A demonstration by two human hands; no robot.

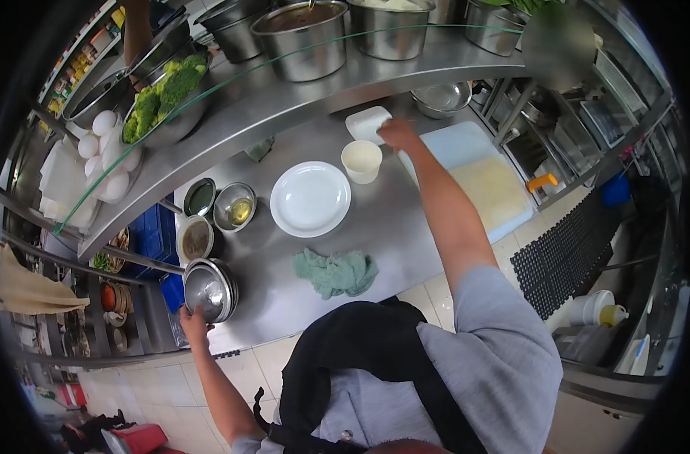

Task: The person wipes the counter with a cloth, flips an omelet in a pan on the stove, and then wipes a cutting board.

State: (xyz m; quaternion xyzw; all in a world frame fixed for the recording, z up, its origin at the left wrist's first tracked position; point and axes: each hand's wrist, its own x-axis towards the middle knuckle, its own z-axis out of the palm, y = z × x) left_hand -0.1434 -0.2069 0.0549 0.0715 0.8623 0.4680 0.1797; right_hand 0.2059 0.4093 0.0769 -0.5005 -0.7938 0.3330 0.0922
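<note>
My left hand grips the rim of a stack of metal bowls at the left front of the steel counter. Stretched out to the far side, my right hand has its fingers closed at the right edge of a small white rectangular dish. Just in front of that dish stands a cream-coloured tub. A round white plate lies mid-counter, with a crumpled green cloth nearer to me.
Small bowls, one with yellow liquid, stand left of the plate. A cutting board lies at right, a metal bowl behind it. The overhead shelf carries metal pots, broccoli and eggs.
</note>
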